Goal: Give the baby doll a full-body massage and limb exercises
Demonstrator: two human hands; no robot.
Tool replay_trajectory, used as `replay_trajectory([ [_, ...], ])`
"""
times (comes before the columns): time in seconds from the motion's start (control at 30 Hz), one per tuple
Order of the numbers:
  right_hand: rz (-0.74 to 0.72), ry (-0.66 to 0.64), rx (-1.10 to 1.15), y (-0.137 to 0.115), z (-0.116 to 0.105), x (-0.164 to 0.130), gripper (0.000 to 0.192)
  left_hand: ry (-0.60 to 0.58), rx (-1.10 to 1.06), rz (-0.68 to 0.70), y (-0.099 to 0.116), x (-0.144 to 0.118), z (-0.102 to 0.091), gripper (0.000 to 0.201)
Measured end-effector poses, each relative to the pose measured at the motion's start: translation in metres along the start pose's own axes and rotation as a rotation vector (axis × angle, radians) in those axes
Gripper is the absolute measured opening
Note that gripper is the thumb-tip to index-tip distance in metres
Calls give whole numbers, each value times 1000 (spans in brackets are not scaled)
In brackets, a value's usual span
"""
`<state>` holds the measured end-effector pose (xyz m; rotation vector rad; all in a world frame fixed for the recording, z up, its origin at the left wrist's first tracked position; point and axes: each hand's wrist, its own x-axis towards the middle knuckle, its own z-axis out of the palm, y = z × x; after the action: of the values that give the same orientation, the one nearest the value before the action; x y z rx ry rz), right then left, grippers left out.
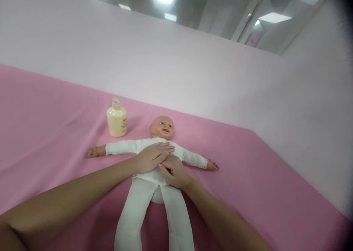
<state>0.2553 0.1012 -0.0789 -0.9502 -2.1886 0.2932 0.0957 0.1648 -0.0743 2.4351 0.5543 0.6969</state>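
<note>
Lotion bottle (117, 118) standing beyond and left of the hands: cream plastic, squat, pump top. Left hand (151, 156) lying flat, fingers spread, palm pressing the chest of the baby doll (154, 170). Right hand (173, 172) touching it just beside, resting flat on the belly; hands together, clamping nothing. Looks like a rubbing or massaging step; next move likely calling for light strokes. Doll lying face-up under both palms: hard glossy head, soft white cloth suit, limp legs. Pink fabric sheet (261, 177), slightly creased.
</note>
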Motion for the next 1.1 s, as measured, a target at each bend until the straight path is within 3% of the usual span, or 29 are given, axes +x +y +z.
replay_trajectory([
  [0.13, 87, 120, 17, -2, -2, 2, 32, 51, 76, -32, -2, 1, 3, 49],
  [0.33, 214, 202, -3, -1, -2, 6, 28, 153, 153, -14, -10, 0, 8, 46],
  [0.53, 278, 272, 10, 4, 1, 3, 12, 240, 118, 75, -11, -4, 5, 37],
  [0.6, 278, 290, 6, 6, 1, 1, 18, 253, 118, 124, -9, -6, 3, 36],
  [0.7, 232, 244, 11, 7, -1, -1, 37, 194, 91, 291, -2, -8, 2, 34],
  [0.87, 28, -77, 12, 4, -11, 2, 46, -33, -15, 486, 11, -10, 2, 20],
  [0.97, 54, -159, 0, 1, -13, 4, 47, -48, -14, 474, 12, -11, 3, 23],
  [1.1, 206, -64, -43, 1, -8, 5, 43, 56, 24, 335, 9, -11, 4, 35],
])
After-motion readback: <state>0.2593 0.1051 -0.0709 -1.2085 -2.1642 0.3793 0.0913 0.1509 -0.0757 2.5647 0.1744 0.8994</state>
